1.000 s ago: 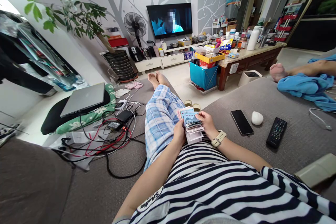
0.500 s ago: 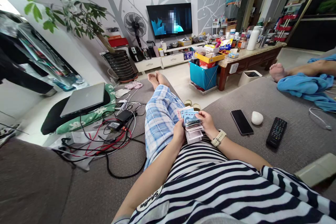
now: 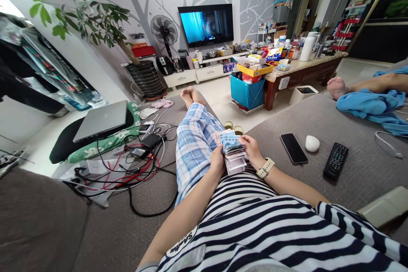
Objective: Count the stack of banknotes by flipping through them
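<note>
"On the left of the sofa [image 3: 108, 229], what lies nearest the hands?"

"A closed laptop [image 3: 101, 121] on a cushion, then a tangle of cables [image 3: 137, 170], and after that the plaid trousers [image 3: 191, 144]."

"And the left hand [image 3: 217, 160]?"

"Closed on the left edge of the banknotes [image 3: 235, 157], thumb side towards the front. Most of its fingers are hidden."

"Where are the notes exactly?"

"Above the lap, between the two hands, just in front of the striped shirt [image 3: 255, 225]. They are fanned in uneven layers, a blue one uppermost."

"How would they handle?"

"Light, I'd judge, and limp one by one, but stiffer as a stack. Thin edges probably slip over each other, and a careless pull could crease or tear one. Best to clamp the whole stack along a side edge and pinch a single note by its corner."

"The right hand [image 3: 252, 149]?"

"Pinching the upper right corner of the notes between thumb and finger, so both hands are on the stack but apart from each other."

"Further right?"

"A phone [image 3: 293, 148], a small white case [image 3: 312, 143] and a remote [image 3: 335, 161]."
</note>
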Demonstrator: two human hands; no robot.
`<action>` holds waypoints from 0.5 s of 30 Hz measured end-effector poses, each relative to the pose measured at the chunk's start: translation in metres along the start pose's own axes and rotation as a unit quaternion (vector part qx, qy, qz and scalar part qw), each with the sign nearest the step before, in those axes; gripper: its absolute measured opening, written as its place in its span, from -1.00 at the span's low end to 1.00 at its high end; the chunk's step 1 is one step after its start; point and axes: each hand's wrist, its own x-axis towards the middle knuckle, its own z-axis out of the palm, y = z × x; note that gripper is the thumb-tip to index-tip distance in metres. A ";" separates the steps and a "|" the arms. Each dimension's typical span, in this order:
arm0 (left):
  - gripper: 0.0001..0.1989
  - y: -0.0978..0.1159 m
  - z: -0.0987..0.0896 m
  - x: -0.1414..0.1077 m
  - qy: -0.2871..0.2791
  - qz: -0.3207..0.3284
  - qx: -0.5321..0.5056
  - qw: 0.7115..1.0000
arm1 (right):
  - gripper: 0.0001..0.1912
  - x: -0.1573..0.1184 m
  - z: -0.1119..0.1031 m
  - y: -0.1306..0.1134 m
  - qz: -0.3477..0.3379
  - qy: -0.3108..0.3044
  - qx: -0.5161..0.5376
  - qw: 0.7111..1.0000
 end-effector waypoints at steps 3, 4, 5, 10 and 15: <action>-0.82 0.000 0.000 0.000 0.001 -0.001 0.011 1.000 | -0.67 -0.001 0.000 -0.001 0.003 -0.006 -0.003 1.000; -0.82 0.000 0.000 0.000 0.001 0.001 0.015 1.000 | -0.67 -0.001 0.000 -0.002 0.003 -0.008 -0.004 1.000; -0.83 0.001 0.000 0.000 0.001 0.004 0.018 1.000 | -0.67 -0.001 0.000 -0.002 0.002 -0.009 -0.006 1.000; -0.84 0.004 0.004 -0.004 0.007 0.000 0.010 1.000 | -0.66 -0.001 -0.001 -0.001 -0.005 -0.007 -0.016 1.000; -0.83 0.004 0.007 -0.007 -0.012 -0.003 0.009 1.000 | -0.65 -0.001 -0.003 -0.001 -0.010 -0.006 -0.025 1.000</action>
